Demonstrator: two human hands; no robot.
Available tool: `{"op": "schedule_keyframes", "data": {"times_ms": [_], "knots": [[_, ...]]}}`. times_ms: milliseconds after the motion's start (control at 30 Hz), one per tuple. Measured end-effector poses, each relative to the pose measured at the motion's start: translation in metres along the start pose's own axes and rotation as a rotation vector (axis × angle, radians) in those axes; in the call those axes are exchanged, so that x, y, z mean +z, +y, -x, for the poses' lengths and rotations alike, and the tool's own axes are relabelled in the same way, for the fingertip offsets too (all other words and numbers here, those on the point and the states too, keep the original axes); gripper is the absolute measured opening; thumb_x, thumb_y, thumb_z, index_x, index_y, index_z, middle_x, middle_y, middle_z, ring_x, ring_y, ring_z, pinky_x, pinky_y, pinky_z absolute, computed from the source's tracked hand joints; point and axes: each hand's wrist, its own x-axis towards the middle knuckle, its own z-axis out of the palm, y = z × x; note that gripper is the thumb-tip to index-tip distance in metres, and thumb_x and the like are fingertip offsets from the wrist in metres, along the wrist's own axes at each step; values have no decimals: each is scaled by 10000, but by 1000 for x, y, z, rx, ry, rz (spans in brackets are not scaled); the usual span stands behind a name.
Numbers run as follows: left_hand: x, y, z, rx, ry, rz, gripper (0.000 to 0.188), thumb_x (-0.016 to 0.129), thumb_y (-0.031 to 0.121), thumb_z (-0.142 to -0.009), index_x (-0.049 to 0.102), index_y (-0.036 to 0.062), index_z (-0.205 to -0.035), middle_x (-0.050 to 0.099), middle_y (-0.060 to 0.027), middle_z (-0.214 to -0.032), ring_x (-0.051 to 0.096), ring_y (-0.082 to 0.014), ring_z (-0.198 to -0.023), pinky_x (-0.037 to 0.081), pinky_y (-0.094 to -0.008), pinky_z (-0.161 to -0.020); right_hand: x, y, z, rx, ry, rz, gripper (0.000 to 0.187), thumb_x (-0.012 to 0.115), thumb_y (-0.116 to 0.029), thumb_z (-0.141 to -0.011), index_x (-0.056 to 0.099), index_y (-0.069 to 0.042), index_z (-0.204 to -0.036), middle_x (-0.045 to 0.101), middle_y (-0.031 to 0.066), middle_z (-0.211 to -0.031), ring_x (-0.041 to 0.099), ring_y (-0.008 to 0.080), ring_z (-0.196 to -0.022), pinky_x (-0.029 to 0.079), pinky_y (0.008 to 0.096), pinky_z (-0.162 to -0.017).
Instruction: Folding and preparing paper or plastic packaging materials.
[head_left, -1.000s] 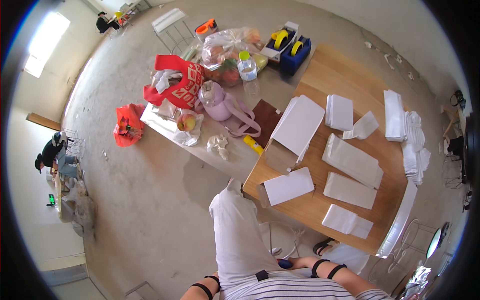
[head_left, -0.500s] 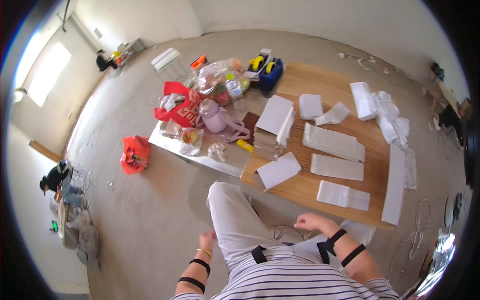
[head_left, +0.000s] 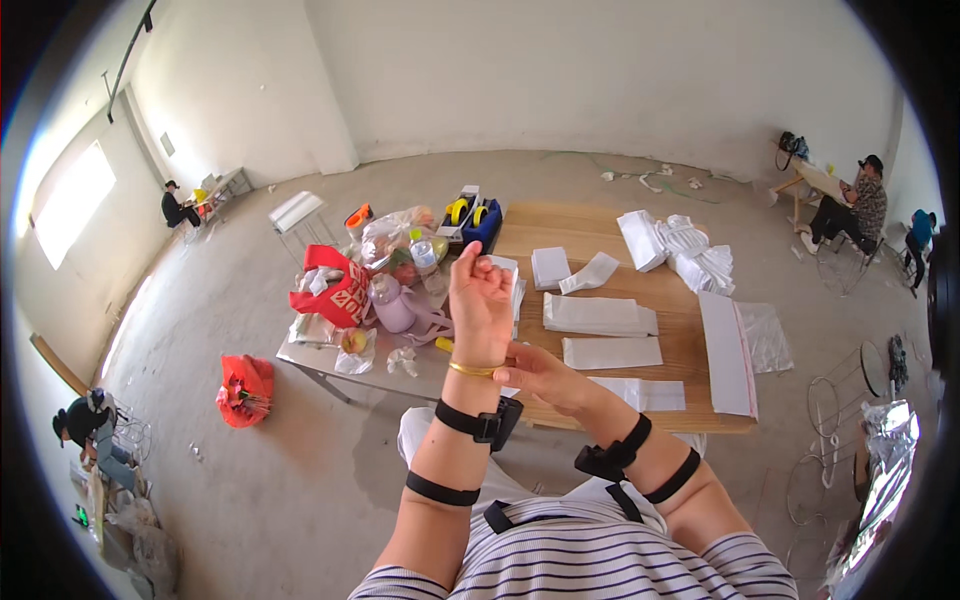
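Note:
My left hand is raised in front of me, palm up, its fingers loosely curled and apart with nothing in them. A thin gold bracelet circles that wrist. Reaching across from the right, my right hand has its fingers and thumb at the bracelet, gripping its edge; the far fingers are partly hidden behind the wrist. Black straps with small black devices sit on both forearms. Beyond the hands, a wooden table bears stacks of white paper bags and loose white sheets.
At the left end of the table stand a red bag, a lilac bottle, a clear water bottle and blue tape dispensers. An orange-red bag rests on the floor. Several people sit working farther away. Silvery foil lies at right.
Both hands have risen from beside my lap and come together in front of me. The right hand has reached the bracelet on the left wrist. The view has tilted up and shifted right.

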Motion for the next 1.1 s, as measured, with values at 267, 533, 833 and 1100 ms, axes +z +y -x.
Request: {"op": "schedule_keyframes", "data": {"times_ms": [267,533,833,1100], "knots": [[18,-36,20,-74,1,-55,132,586,226,-953,621,112,-1010,530,56,-719,503,-79,-724,425,-286,-759,-2,5,28,121,-58,-29,735,716,-469,-884,483,19,-1381,569,112,-1327,510,193,-1246,368,344,-1079],[57,-57,37,625,-364,-1005,55,607,122,-925,644,88,-901,514,24,-652,476,-97,-580,394,-277,-601,1,3,52,75,-136,129,795,710,-508,-877,456,34,-1399,544,124,-1358,484,203,-1255,370,349,-1075],[29,-38,52,856,-649,-1760,55,670,106,-854,630,78,-880,590,-36,-663,609,-201,-631,457,-331,-626,-100,25,111,-161,387,482,489,674,-318,-942,553,-52,-1334,613,69,-1241,544,148,-1123,457,322,-947],[-115,-41,48,-5,-490,-1902,207,662,245,-892,700,65,-986,711,-109,-884,674,-241,-752,519,-362,-698,-183,97,282,149,1170,480,296,674,-263,-926,700,-2,-1063,714,60,-950,645,129,-880,509,290,-786]]}}
